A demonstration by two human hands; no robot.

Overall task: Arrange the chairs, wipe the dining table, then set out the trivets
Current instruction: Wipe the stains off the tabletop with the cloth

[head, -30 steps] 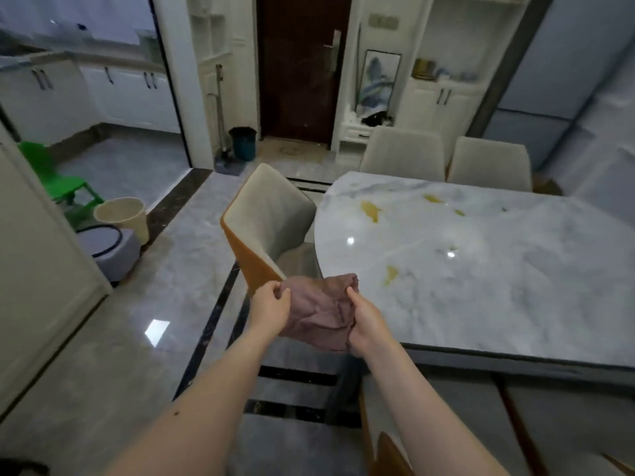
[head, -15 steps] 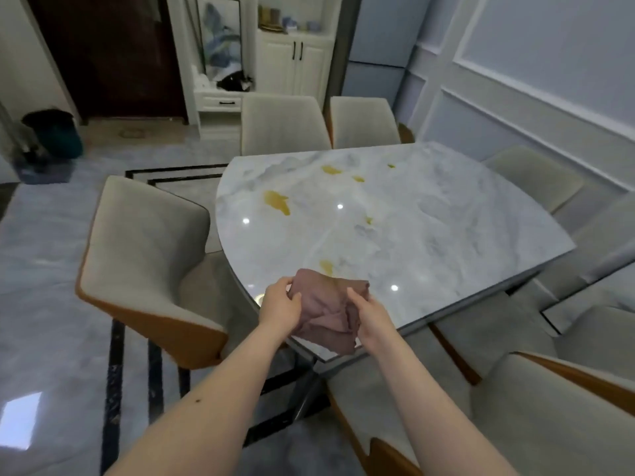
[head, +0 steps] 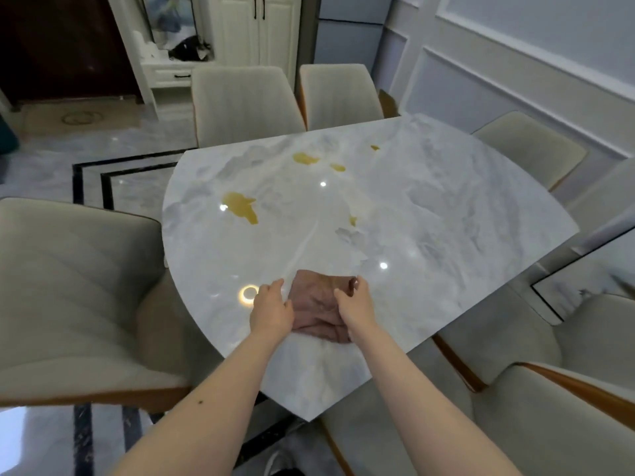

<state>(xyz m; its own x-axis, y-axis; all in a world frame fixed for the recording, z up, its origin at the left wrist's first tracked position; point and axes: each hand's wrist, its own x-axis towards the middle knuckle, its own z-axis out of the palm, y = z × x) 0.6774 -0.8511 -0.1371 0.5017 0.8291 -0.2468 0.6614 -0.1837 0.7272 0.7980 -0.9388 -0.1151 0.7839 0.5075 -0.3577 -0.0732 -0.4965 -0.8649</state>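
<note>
Your left hand point(head: 271, 309) and right hand point(head: 354, 307) pinch the side edges of the crumpled brown cloth point(head: 318, 309) lying on the near part of the white marble dining table point(head: 429, 218), its length running near-to-far, so wiping is starting; next, push it toward the yellow spills point(head: 240, 206).

dining table point(head: 429, 214): white-grey marble-look top, polished, high gloss, ceiling lights mirrored in it; yellow stains point(head: 240, 206) on it look wet and shiny; cloth point(head: 318, 307): brown soft fabric, matt, creased and rumpled; chairs point(head: 68, 286): beige upholstery, matt, stitched vertical channels, back shells edged in smooth orange-brown, leather or wood, can't tell which; floor point(head: 44, 166): grey marble-look tile, glossy, black inlay strips; cabinet point(head: 257, 29): white painted panels, satin, dark metal-look handles; wall point(head: 515, 63): matt painted panelling.
</note>
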